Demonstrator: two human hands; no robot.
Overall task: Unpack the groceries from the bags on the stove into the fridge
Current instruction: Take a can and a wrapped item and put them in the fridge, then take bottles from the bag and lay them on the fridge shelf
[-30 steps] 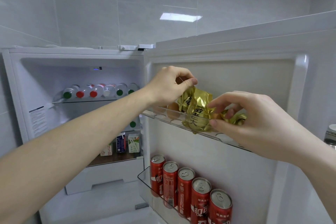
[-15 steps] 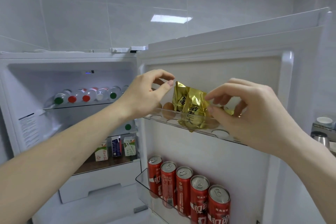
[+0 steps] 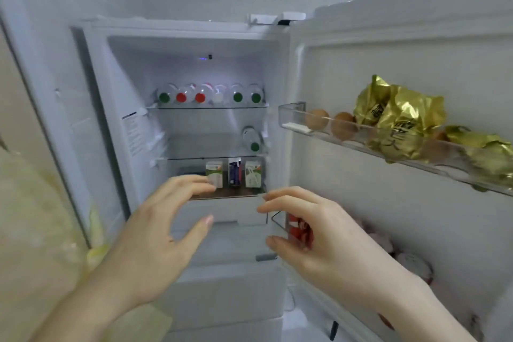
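Note:
The fridge (image 3: 277, 36) stands open. Gold foil packets (image 3: 399, 116) lie in the clear upper door shelf (image 3: 294, 116), with another gold packet (image 3: 488, 150) further right and brown eggs (image 3: 316, 119) to their left. My left hand (image 3: 163, 236) and my right hand (image 3: 319, 236) hang in front of the fridge's lower part, fingers spread and relaxed, holding nothing. Both hands are well below and left of the packets.
Bottles with green, red and white caps (image 3: 208, 96) lie on the top inner shelf, one bottle (image 3: 252, 139) below them, small cartons (image 3: 234, 173) on the third shelf. Red cans (image 3: 299, 230) stand in the lower door shelf behind my right hand. White drawers (image 3: 227, 294) fill the bottom.
Both hands let go of the gold packets, which stay in the door shelf, and dropped down and left. The view swung left toward the fridge interior.

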